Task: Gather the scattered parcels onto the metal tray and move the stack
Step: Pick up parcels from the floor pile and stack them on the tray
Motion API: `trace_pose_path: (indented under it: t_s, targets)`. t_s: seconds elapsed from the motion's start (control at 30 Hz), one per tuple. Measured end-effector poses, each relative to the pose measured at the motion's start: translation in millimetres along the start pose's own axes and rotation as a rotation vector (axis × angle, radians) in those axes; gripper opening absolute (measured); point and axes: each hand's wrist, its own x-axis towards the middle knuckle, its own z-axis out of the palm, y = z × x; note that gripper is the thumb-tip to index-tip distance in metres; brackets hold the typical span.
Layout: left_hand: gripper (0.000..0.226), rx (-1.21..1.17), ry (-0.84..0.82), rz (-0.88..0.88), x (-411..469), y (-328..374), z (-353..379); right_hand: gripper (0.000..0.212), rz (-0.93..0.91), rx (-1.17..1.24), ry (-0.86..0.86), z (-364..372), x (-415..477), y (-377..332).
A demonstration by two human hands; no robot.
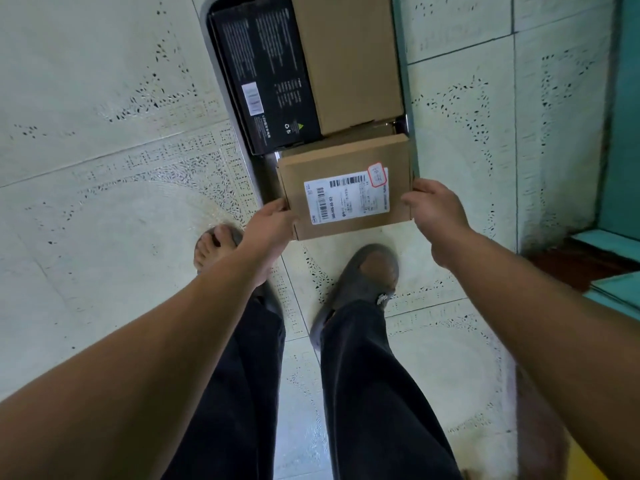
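Left hand [270, 223], right hand [440, 216]: grip tight on labelled parcel [346, 188] (black box [266, 74], carton [346, 57] beyond).

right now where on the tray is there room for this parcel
Only the near end of the metal tray is bare, between the black box and the rim, under the labelled parcel. Beyond, the brown box crowds it.

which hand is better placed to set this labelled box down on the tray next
Right, probably. The right hand grips the labelled box partway along its right edge, fingers over the top, above the tray. The left hand only pinches the near-left corner, so it mainly steadies.
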Motion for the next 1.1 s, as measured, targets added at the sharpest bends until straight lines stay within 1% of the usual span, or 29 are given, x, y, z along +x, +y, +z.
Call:
trace_pose_path:
  t_s: [0.2,0.37,0.47,0.57,0.7,0.83,0.97,1.03,1.1]
  targets:
    - [0.037,0.040,-0.001,-0.036,22.8,1.7,1.4,0.051,-0.028,-0.072,0.008,6.5,17.2,-5.1]
    - [0.033,0.040,0.004,-0.044,32.5,4.7,2.7,0.052,-0.054,-0.097,0.007,11.1,24.3,-10.2]
    - [0.040,0.051,0.022,-0.046,36.1,4.1,2.0,0.050,-0.072,-0.099,0.002,12.9,26.2,-12.1]
    - [0.034,0.077,0.014,-0.041,39.0,3.1,0.9,0.051,-0.074,-0.113,0.007,15.5,26.8,-11.3]
    - [0.037,0.082,0.029,-0.039,37.1,3.3,-0.8,0.052,-0.066,-0.124,0.012,16.4,23.3,-9.0]
    - [0.036,0.092,0.054,-0.021,21.9,6.6,-2.2,0.051,-0.070,-0.110,0.017,12.8,9.5,-11.0]
    - [0.014,0.127,0.048,-0.001,-14.4,9.7,-5.3,0.043,-0.088,-0.133,-0.013,6.6,-26.8,-14.4]
    - [0.018,0.137,0.033,0.023,-40.2,13.2,-6.8,0.039,-0.082,-0.121,-0.033,0.4,-52.9,-17.2]
    - [0.034,0.139,0.022,0.047,-69.4,21.4,-9.3,0.037,-0.082,-0.108,-0.051,-8.2,-83.9,-23.3]
